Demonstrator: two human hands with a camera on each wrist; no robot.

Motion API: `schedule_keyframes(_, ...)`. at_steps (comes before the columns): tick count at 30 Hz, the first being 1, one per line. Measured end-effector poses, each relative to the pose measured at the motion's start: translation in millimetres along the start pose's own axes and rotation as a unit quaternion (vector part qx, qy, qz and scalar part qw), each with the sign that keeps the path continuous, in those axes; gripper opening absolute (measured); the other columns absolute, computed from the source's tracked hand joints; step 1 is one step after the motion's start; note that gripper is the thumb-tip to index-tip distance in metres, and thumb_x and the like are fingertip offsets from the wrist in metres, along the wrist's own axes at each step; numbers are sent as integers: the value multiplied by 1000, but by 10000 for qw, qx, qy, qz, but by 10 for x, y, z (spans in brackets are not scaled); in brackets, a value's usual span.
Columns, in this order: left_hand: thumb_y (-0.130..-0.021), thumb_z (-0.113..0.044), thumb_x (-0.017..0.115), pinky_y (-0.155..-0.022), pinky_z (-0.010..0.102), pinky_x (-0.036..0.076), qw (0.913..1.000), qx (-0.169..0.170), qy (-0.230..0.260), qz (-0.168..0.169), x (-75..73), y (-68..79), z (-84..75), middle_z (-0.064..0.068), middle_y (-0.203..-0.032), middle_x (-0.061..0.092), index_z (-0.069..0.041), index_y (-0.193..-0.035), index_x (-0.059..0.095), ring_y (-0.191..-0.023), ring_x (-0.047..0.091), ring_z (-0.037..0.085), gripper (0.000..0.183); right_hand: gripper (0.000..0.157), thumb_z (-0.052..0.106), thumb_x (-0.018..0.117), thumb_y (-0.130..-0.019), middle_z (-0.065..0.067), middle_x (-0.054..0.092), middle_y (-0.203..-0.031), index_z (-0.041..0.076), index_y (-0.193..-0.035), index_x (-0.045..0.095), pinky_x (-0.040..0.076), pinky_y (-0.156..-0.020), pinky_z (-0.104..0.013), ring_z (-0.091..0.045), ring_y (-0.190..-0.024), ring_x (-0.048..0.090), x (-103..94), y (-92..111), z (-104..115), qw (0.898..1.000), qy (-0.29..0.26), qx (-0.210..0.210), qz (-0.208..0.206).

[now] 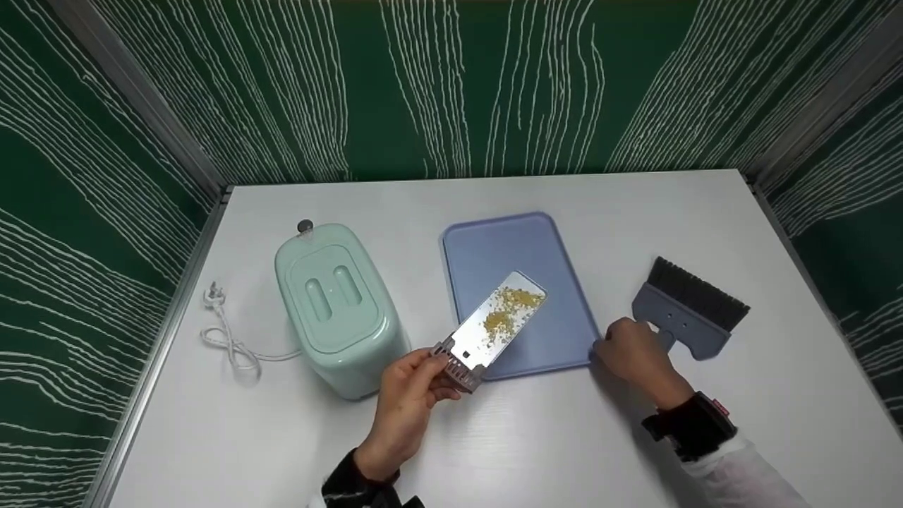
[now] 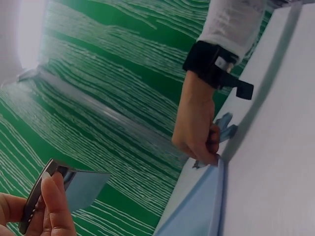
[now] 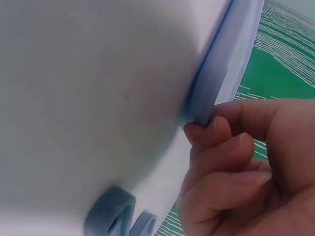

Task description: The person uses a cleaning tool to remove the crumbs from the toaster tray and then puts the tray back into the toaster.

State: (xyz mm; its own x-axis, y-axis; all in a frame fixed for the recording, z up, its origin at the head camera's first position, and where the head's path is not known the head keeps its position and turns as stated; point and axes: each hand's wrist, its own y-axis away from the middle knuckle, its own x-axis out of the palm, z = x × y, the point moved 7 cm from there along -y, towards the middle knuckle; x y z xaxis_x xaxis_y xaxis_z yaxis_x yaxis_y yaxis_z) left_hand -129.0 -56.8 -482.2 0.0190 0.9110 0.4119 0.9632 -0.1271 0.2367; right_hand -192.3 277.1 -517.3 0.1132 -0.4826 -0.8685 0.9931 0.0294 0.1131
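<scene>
In the head view my left hand [image 1: 405,409] grips the slotted end of a metal crumb tray [image 1: 469,335], thumb on top. Yellow-brown crumbs [image 1: 502,321] lie on its flat plate, which overlaps the blue tray in this view. With thumb and fingers my right hand [image 1: 635,353] pinches the near right corner of the shallow blue tray [image 1: 494,250]. The right wrist view shows the fingertips of that hand [image 3: 226,162] at the corner of the tray's rim [image 3: 211,83]. Beside this hand lies a grey-blue brush [image 1: 681,314] with black bristles, its handle partly hidden.
A mint-green toaster [image 1: 338,296] with a lid stands left of the blue tray. Its white cord and plug [image 1: 229,339] lie further left on the white table [image 1: 494,444]. Green walls [image 1: 487,92] with white lines enclose the table at the back and sides.
</scene>
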Motion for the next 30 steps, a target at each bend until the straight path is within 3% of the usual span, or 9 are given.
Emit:
schedule_keyframes(13,-106,-9,52,-68,25,54,9997,228,87,72,23,-53,-102,13,-96,66,7,-109,60,-78,62,17,19,33,6,60,-83,3,42,-53,16,-56,43,32,-45,-29,-15,-49,40,85,209,15,9992,-323,103,204)
schedule_keyframes(22,-109,-12,49,-66,24,52,9997,208,117,5,54,-94,-139,12,-97,68,11,-119,60,-79,62,16,27,36,5,63,-83,6,38,-53,17,-56,41,32,-46,-28,-13,-49,38,129,344,63,9989,-283,-10,383)
schedule_keyframes(30,-109,-15,49,-66,24,51,9994,307,42,145,68,-130,-182,10,-94,65,7,-115,61,-78,59,16,26,33,6,65,-81,7,36,-53,15,-56,45,32,-47,-28,-13,-50,38,170,458,102,9980,-290,42,568)
